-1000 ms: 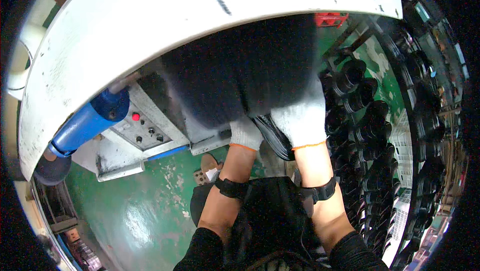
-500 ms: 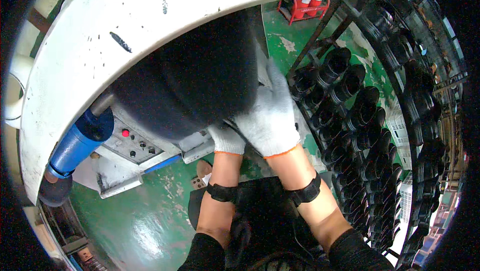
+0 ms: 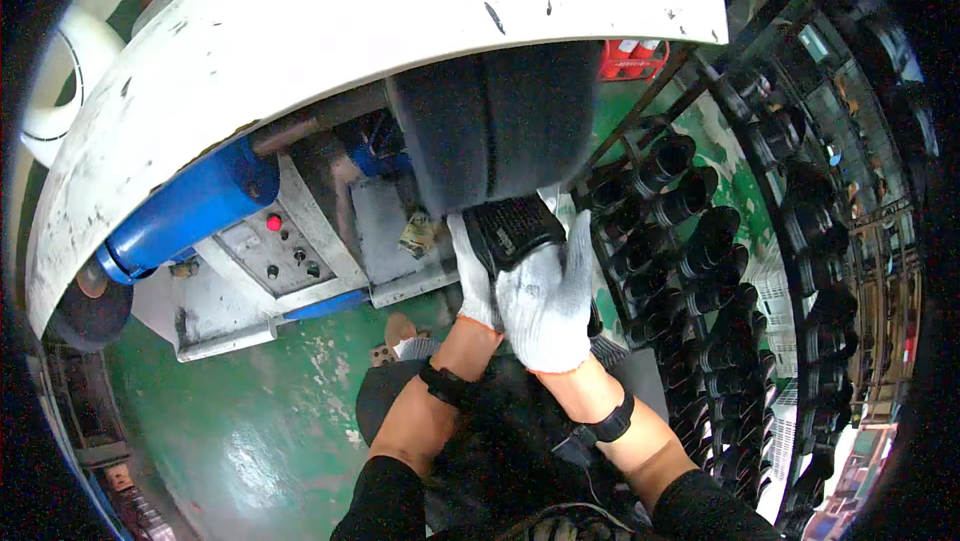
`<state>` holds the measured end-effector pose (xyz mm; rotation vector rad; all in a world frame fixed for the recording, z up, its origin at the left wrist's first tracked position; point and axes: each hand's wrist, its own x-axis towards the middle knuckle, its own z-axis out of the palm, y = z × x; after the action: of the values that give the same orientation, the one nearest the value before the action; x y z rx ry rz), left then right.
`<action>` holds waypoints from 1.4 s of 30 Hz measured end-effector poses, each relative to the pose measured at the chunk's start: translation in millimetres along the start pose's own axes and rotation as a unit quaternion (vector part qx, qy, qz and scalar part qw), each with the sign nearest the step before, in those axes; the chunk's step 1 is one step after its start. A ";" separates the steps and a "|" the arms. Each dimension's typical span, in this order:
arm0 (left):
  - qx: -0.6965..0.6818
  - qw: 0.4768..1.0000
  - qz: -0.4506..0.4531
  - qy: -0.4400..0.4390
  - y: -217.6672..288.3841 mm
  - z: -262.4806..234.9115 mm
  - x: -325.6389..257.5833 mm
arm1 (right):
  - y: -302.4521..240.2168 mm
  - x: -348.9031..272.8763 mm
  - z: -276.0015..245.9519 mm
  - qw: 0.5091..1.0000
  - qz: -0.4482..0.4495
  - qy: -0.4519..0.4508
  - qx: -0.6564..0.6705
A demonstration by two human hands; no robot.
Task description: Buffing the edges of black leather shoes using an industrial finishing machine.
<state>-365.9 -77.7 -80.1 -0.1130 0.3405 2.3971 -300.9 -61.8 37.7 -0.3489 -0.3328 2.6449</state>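
Holding black sole [image 3: 512, 229], rack [image 3: 760, 191] of boots [image 3: 690, 241] beside

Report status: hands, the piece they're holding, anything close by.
Left hand and right hand both gripping black shoe sole. Sole held at dark buffing wheel. Rack of black soles close on right.

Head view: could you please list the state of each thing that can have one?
Black sole piece: held up against the dark wheel.
Left hand: gloved, grip shut on the sole piece.
Right hand: gloved, grip shut on the sole piece.
Red button: not touched.
Rack: filled with black pieces.
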 end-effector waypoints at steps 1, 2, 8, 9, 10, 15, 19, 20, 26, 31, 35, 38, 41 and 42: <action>-0.020 0.998 -0.055 -0.011 -2.5 1.2 -7.4 | -1.6 -9.9 -9.2 1.000 0.007 0.026 -0.012; -0.038 0.993 -0.107 -0.023 -2.1 1.6 -14.9 | -0.5 -20.3 -8.8 1.000 0.006 0.021 -0.014; 0.007 0.975 -0.204 -0.083 -12.5 45.4 -65.8 | -18.7 -86.3 1.2 0.973 -0.055 0.011 -0.226; -0.007 0.971 -0.216 -0.102 -14.8 55.4 -73.8 | -27.5 -103.7 -5.4 0.795 -0.153 0.038 -0.585; -0.022 0.965 -0.231 -0.121 -18.7 64.1 -80.8 | -36.9 -116.4 -5.7 0.873 -0.021 0.202 -0.443; 0.125 0.946 -0.282 -0.104 -80.5 114.7 -130.2 | -123.3 -212.7 -65.2 0.811 -0.166 0.143 -0.543; 0.173 0.878 -0.384 -0.228 -120.1 122.8 -157.7 | -193.5 -305.0 -48.4 0.731 -0.252 0.194 -0.604; 0.151 0.853 -0.420 -0.270 -126.1 118.5 -163.8 | -205.6 -333.9 -37.5 0.711 -0.298 0.196 -0.606; 0.285 0.782 -0.475 -0.286 -191.1 112.3 -208.6 | -266.3 -538.4 -68.6 0.376 -0.580 0.496 -0.526; 0.307 0.787 -0.488 -0.219 -202.2 109.3 -225.5 | -336.6 -689.1 -124.7 0.418 -0.735 0.476 -0.244; 0.332 0.790 -0.477 -0.194 -210.0 109.4 -229.7 | -433.3 -779.2 -178.9 0.223 -0.600 0.681 -0.355; 0.343 0.797 -0.461 -0.186 -202.1 109.8 -228.4 | -481.4 -770.8 -160.2 0.453 -0.505 0.686 -0.266; 0.345 0.800 -0.452 -0.191 -203.3 111.4 -230.2 | -506.8 -780.6 -168.9 0.467 -0.486 0.696 -0.248; 0.348 0.801 -0.448 -0.190 -200.5 112.1 -229.8 | -507.4 -775.1 -172.1 0.471 -0.484 0.694 -0.248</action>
<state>-59.7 -49.7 24.8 0.4474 0.7491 1.2017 625.3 52.2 168.3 -1.6602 -0.4593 0.5177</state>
